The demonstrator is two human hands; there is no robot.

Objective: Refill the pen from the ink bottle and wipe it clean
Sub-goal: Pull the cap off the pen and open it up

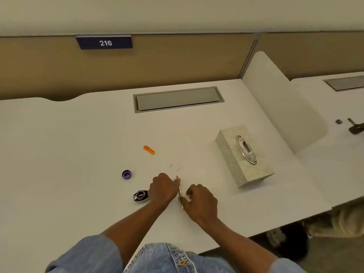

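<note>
**Both hands on the pen, ink bottle uncapped**

Fingers (175, 181) of left hand (162, 189) pinched on the pen (180, 191) close behind its nib; fingers of right hand (201, 201) closed round the rear end of the same pen. Pen held low over the white table (78, 144), nib pointing toward 12 o'clock, barrel running back toward 6 o'clock between the two hands; contact with the tabletop not determinable. Faint grey smudges (175, 167) on the surface just beyond the nib at 12 o'clock.

Ink bottle (141, 196) standing open at 9 o'clock of the left hand, just beside the wrist, mouth tilted slightly toward the viewer. Bottle cap (126, 174) lying apart at 11 o'clock of the bottle, purple inside facing up. Orange pen cap (149, 150) lying flat farther out, at 11 o'clock of the hands, well apart from the bottle cap.

Tissue box (244, 158) at 2 o'clock of the hands, oval opening (246, 149) with silver rim on top. Grey cable hatch (178, 99) set into the table at 12 o'clock. Dark sign reading 216 (105, 42) on the back panel at 11 o'clock. Denim sleeves and denim garment at 6 o'clock.
</note>
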